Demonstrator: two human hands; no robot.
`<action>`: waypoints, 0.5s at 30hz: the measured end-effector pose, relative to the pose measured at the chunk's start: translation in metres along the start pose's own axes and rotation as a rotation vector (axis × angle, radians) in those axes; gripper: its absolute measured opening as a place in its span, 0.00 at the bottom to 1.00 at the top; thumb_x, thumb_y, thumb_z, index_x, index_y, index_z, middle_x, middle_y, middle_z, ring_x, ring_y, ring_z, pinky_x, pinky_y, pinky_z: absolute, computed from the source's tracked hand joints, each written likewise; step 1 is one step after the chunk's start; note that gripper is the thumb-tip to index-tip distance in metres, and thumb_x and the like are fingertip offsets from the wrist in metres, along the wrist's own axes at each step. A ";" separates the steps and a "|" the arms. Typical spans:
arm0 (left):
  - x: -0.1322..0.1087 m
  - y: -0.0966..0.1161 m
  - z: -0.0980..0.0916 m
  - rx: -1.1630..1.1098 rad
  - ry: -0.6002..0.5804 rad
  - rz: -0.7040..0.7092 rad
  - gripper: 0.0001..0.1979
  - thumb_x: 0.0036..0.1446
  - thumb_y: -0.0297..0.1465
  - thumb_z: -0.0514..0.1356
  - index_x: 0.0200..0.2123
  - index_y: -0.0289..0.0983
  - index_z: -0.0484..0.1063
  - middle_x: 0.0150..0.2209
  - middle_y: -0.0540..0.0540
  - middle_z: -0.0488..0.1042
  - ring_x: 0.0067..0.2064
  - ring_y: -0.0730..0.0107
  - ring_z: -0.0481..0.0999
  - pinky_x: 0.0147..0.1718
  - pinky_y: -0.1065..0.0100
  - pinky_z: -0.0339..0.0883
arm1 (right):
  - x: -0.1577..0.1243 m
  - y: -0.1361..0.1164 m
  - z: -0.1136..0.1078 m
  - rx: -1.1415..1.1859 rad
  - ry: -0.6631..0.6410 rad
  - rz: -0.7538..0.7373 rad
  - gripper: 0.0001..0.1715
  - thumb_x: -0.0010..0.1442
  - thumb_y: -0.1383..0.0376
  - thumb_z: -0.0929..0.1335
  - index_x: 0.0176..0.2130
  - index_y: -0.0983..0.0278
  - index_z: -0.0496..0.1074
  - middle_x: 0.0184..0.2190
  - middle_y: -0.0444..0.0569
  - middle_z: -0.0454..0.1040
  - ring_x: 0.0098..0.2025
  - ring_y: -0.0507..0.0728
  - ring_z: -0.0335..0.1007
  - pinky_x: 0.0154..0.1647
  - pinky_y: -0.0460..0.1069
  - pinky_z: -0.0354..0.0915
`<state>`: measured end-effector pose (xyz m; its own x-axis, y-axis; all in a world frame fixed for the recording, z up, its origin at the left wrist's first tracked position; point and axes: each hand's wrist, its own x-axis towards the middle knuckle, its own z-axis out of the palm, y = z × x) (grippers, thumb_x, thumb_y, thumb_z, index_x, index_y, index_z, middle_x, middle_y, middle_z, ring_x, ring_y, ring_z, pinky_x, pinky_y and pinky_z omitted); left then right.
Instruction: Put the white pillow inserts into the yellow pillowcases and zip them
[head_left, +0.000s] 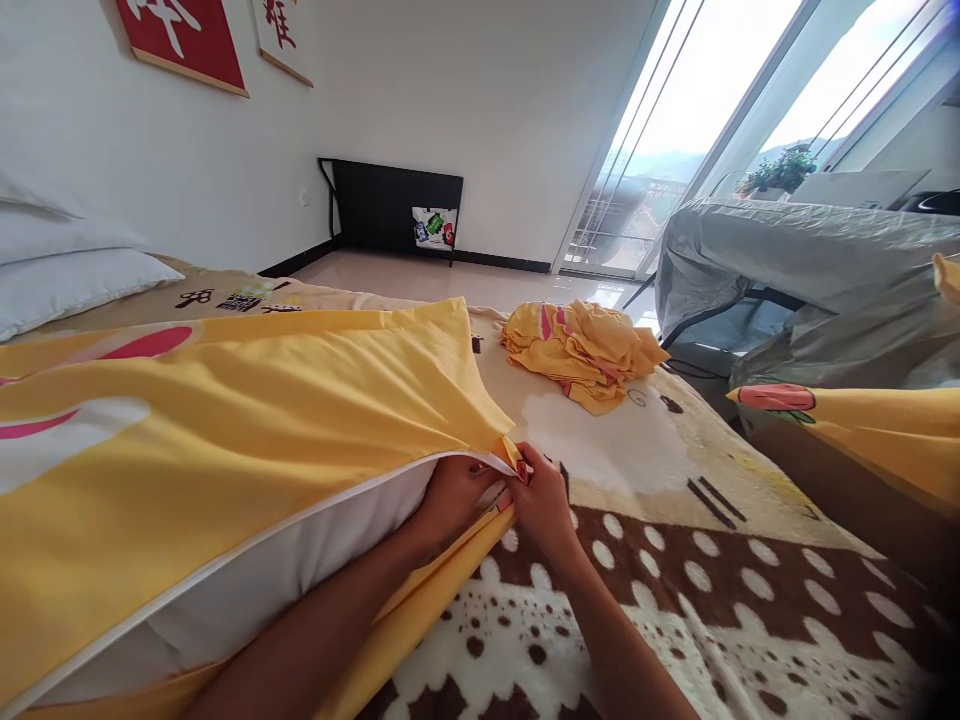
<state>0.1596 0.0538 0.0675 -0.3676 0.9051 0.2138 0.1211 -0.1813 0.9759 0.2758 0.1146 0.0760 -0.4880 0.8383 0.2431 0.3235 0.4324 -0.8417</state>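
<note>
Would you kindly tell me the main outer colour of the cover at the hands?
The cover is mainly yellow, best seen in the head view.

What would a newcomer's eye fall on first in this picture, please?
Probably the yellow cover, spread across the left, its near side open on white fabric. The right hand pinches its corner near the middle, with the left hand at the opening. Beyond them, a crumpled yellow bundle lies on the blanket.
</note>
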 end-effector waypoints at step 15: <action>0.007 0.001 -0.004 0.344 -0.012 0.062 0.09 0.54 0.31 0.59 0.36 0.36 0.78 0.39 0.45 0.80 0.43 0.58 0.76 0.47 0.59 0.66 | -0.006 -0.012 0.007 0.492 -0.033 0.120 0.11 0.49 0.61 0.69 0.34 0.64 0.70 0.26 0.42 0.70 0.29 0.52 0.61 0.30 0.45 0.59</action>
<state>0.1538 0.0588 0.0698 -0.3388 0.9014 0.2697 0.4472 -0.0979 0.8891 0.2689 0.1023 0.0819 -0.4992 0.8578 0.1222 -0.0372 0.1197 -0.9921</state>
